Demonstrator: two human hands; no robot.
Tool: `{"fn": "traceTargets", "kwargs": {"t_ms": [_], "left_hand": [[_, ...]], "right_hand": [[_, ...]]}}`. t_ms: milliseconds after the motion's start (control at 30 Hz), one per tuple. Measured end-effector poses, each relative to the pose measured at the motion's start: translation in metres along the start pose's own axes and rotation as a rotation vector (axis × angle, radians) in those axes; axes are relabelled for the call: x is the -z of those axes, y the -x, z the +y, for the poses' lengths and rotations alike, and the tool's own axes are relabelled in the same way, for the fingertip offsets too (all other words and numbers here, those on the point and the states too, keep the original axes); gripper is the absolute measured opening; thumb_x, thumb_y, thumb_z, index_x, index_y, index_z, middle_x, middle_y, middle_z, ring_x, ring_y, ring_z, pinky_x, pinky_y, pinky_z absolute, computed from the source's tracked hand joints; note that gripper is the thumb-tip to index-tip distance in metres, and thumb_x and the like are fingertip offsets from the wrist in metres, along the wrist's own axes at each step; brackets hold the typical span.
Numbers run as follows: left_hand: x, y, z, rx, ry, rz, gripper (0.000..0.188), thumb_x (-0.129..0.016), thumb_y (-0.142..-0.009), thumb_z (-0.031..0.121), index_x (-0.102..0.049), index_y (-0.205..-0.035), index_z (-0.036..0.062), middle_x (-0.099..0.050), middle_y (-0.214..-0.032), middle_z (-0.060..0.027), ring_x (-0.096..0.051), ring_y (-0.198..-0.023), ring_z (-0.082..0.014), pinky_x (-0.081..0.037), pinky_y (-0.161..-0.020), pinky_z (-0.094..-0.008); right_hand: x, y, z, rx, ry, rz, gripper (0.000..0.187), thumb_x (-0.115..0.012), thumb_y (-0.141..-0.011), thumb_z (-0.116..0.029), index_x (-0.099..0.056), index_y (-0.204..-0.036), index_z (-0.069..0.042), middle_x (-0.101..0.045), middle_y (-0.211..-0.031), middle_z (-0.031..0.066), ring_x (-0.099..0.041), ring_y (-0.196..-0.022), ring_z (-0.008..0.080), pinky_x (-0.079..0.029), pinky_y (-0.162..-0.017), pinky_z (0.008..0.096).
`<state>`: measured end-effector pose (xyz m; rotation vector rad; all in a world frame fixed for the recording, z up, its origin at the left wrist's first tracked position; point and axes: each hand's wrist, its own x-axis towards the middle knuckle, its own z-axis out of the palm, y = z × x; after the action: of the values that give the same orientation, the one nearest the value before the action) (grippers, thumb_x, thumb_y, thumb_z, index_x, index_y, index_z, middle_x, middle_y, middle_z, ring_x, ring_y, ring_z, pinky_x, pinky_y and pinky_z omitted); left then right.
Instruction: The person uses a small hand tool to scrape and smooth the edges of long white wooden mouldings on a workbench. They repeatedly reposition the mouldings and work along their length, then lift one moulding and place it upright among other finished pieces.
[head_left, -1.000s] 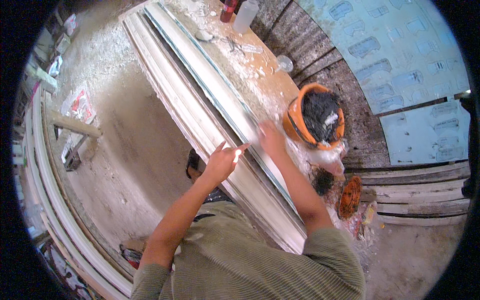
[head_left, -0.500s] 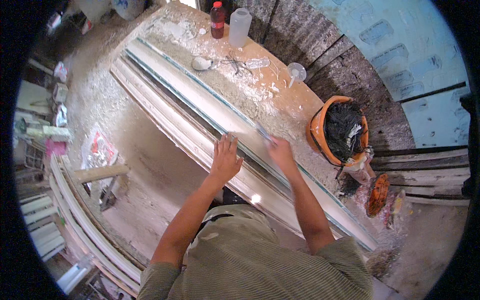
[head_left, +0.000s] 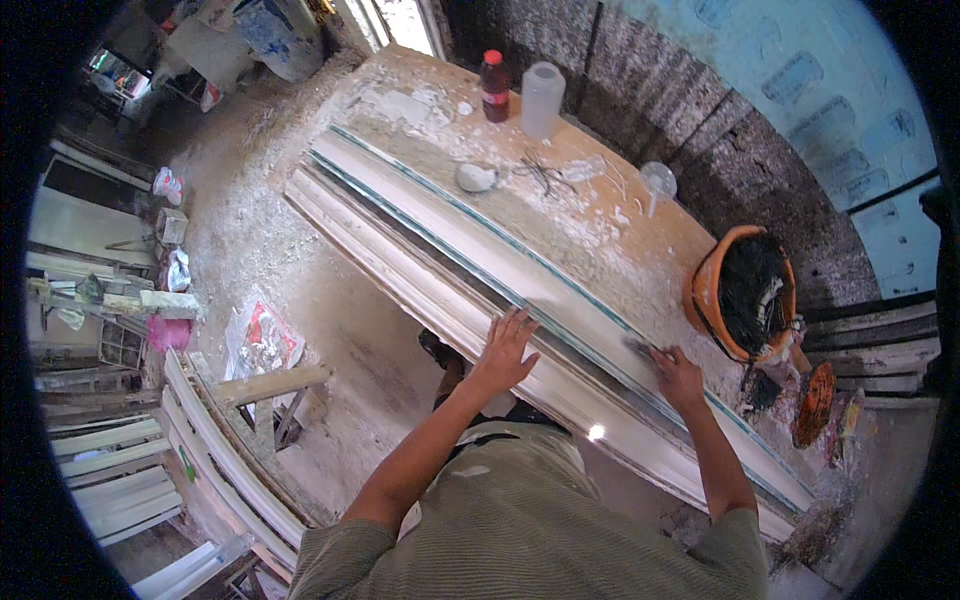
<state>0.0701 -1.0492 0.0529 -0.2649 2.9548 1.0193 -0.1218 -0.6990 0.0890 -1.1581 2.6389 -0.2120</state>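
The long green-edged strip (head_left: 450, 225), white along its middle, is laid lengthwise on the worktop (head_left: 650, 240), slanting from the upper left to the lower right, in front of the person. Beside it, on the person's side, a ridged white strip (head_left: 390, 262) is set, and a narrow dark gap is seen between the two. The left hand (head_left: 502, 355) is laid palm down over this gap, its fingers extended and slightly spread, with the tips placed at the nearer green edge; nothing is gripped by them. By the right hand (head_left: 680, 380) a small dark tool (head_left: 637, 346) is held between bent, closed fingers, near the farther green edge; its exact shape is blurred, and whether the strip is touched by it cannot be told. Beyond the strips, a round white dish (head_left: 476, 178) and a tangle of dark wire (head_left: 545, 175) are found among white crumbs. Near the far edge, a red-capped bottle (head_left: 495, 90) and a translucent white bottle (head_left: 542, 105) are stood close together. To the right of the right hand, an orange bucket (head_left: 703, 290) is seen, filled with dark material, and an orange lid (head_left: 815, 400) is placed just below it.
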Motion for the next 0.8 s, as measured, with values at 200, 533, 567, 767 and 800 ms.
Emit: {"fn": "traceTargets", "kwargs": {"t_ms": [200, 533, 567, 767, 800], "left_hand": [[0.052, -0.010, -0.038, -0.059, 0.043, 0.078, 0.058, -0.064, -0.094, 0.026, -0.044, -0.145, 0.0071, -0.044, -0.149, -0.0196, -0.036, -0.143, -0.0391, -0.025, -0.118, -0.0592], [0.187, 0.003, -0.148, 0.051, 0.112, -0.104, 0.053, -0.052, -0.100, 0.014, -0.038, -0.151, 0.0173, -0.069, -0.116, -0.0134, -0.064, -0.112, -0.0321, -0.033, -0.113, -0.0598], [0.196, 0.009, -0.157, 0.032, 0.120, -0.042, 0.053, -0.054, -0.099, 0.013, -0.040, -0.150, 0.0177, -0.069, -0.117, -0.0137, -0.064, -0.112, -0.0322, -0.034, -0.112, -0.0597], [0.228, 0.022, -0.202, 0.083, 0.228, 0.100, 0.043, -0.063, -0.092, 0.012, -0.058, -0.135, 0.0113, -0.068, -0.119, -0.0169, -0.064, -0.111, -0.0354, -0.041, -0.107, -0.0562], [0.231, 0.022, -0.208, 0.127, 0.256, 0.071, 0.041, -0.064, -0.091, 0.012, -0.061, -0.132, 0.0099, -0.068, -0.120, -0.0173, -0.064, -0.110, -0.0362, -0.043, -0.106, -0.0544]], "right_hand": [[-0.001, -0.067, -0.055, 0.059, 0.032, 0.029, 0.044, -0.069, -0.081, -0.006, -0.069, -0.123, -0.021, -0.065, -0.110, 0.0086, -0.070, -0.078, 0.0312, -0.058, -0.065, 0.0433], [-0.035, -0.358, -0.315, 0.255, -0.030, 0.228, 0.030, -0.063, -0.089, -0.015, -0.071, -0.118, -0.016, -0.064, -0.108, 0.0099, -0.070, -0.079, 0.0306, -0.059, -0.070, 0.0432], [-0.034, -0.379, -0.337, 0.248, -0.026, 0.214, 0.030, -0.063, -0.089, -0.015, -0.071, -0.118, -0.016, -0.064, -0.109, 0.0100, -0.070, -0.079, 0.0309, -0.059, -0.071, 0.0433], [-0.025, -0.450, -0.408, 0.176, -0.046, 0.134, 0.032, -0.064, -0.089, -0.016, -0.070, -0.120, -0.016, -0.064, -0.112, 0.0110, -0.069, -0.087, 0.0329, -0.057, -0.077, 0.0451], [-0.024, -0.452, -0.410, 0.162, -0.086, 0.134, 0.032, -0.063, -0.089, -0.016, -0.070, -0.120, -0.016, -0.064, -0.113, 0.0112, -0.069, -0.089, 0.0331, -0.057, -0.078, 0.0453]]}}
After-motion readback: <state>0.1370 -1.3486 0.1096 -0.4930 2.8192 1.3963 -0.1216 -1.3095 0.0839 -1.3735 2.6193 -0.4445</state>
